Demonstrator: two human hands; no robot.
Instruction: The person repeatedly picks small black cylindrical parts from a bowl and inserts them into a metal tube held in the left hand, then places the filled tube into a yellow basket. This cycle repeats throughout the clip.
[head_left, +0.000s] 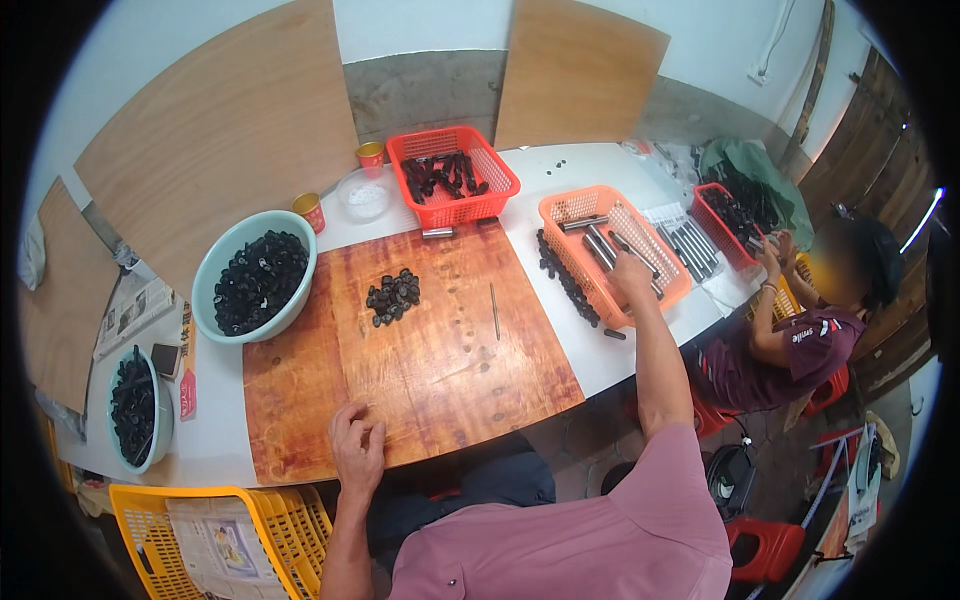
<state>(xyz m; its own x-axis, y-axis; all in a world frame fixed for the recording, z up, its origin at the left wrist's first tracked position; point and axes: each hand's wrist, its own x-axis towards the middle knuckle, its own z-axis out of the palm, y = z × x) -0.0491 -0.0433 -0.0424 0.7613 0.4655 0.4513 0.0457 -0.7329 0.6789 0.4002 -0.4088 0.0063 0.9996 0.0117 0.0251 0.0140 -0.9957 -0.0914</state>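
Observation:
My right hand (630, 278) reaches into an orange basket (560, 212) on the right side of the table. It is over the shiny metal tubes (598, 248) inside; its fingertips are hidden, so a grip does not show. Near the front edge of the brown wooden board (440, 370) is my left hand (356, 446), fingers loosely bent and apart, with nothing seen in them. Beyond it a small pile of black parts (393, 296) lies on the board. A thin metal rod (495, 311) rests to the right of the pile.
A pale green basin (210, 318) of black parts stands left, a smaller basin (160, 440) nearer. A red basket (480, 208) holds dark pieces at the back. Black caps (568, 285) line the orange basket. A co-worker (800, 330) sits at right. Yellow crates (250, 500) stand at front left.

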